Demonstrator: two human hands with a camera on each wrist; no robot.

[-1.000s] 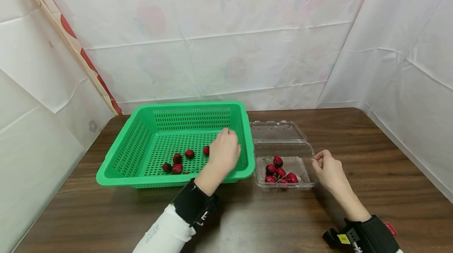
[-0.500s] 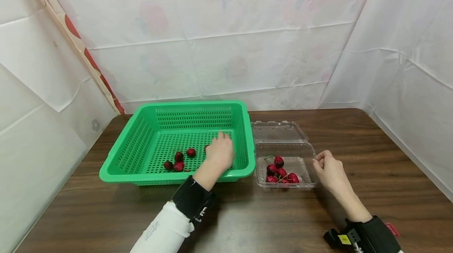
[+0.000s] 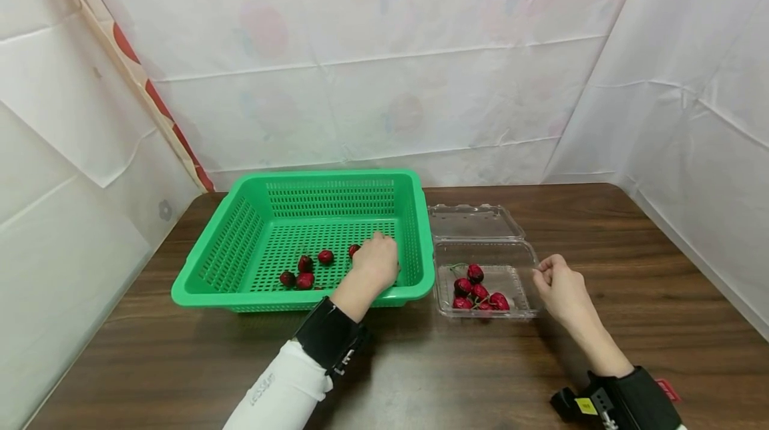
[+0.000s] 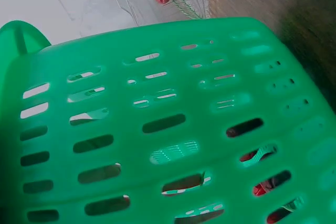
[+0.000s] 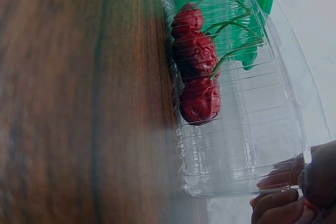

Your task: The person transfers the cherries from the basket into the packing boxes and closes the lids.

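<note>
My left hand (image 3: 376,264) reaches down into the green plastic basket (image 3: 324,175), knuckles up, near a red cherry (image 3: 353,250). Its fingertips are hidden below the hand, and I cannot tell whether they hold a cherry. Several more cherries (image 3: 305,281) lie on the basket floor to the left. The basket's slotted wall (image 4: 131,182) fills most of the left wrist view and blocks the hand. With thumb and fingers my right hand (image 3: 561,288) pinches the right rim of a clear plastic clamshell box (image 3: 510,256). Cherries (image 5: 200,103) with green stems sit inside it.
The clamshell's lid (image 3: 471,223) is folded back behind it, beside the basket's right wall. Both containers stand on a dark wooden table (image 3: 432,376). A white patterned sheet (image 3: 384,69) hangs behind the table and along its sides.
My left hand has shifted slightly left and then lower inside the basket, its fingers dipping toward the floor. The right hand keeps its hold on the box rim.
</note>
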